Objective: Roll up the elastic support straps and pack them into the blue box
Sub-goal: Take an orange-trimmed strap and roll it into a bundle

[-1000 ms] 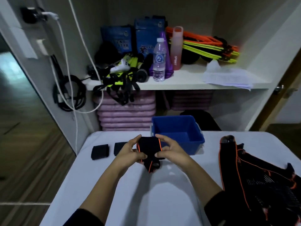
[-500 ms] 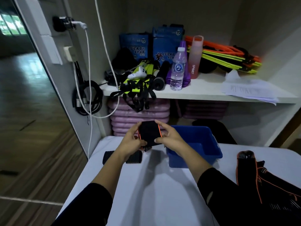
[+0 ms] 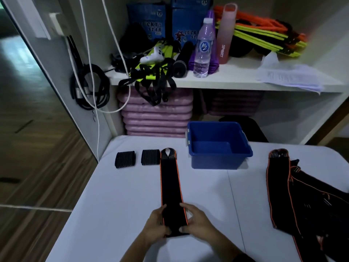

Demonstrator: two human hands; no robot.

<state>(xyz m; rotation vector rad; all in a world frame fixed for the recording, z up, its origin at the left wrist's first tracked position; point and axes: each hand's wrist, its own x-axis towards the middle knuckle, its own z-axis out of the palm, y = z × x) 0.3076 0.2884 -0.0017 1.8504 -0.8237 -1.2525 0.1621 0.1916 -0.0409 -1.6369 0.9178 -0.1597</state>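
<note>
- The left hand (image 3: pixel 156 223) and right hand (image 3: pixel 198 222) grip the strap (image 3: pixel 171 190) at its near end, fingers curled round its edges.
- The strap extends flat, away from the fingers.
- The box (image 3: pixel 219 148) stands well beyond the fingers, to the right.

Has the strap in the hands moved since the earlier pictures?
Yes. The strap now lies stretched flat on the table, left of the blue box, no longer bunched up before it.

On the shelf (image 3: pixel 236 81): a water bottle (image 3: pixel 203 48) beside a pink sport bottle (image 3: pixel 226 33), papers (image 3: pixel 289 77) at right. Below: stacked purple mats (image 3: pixel 154 118).
</note>
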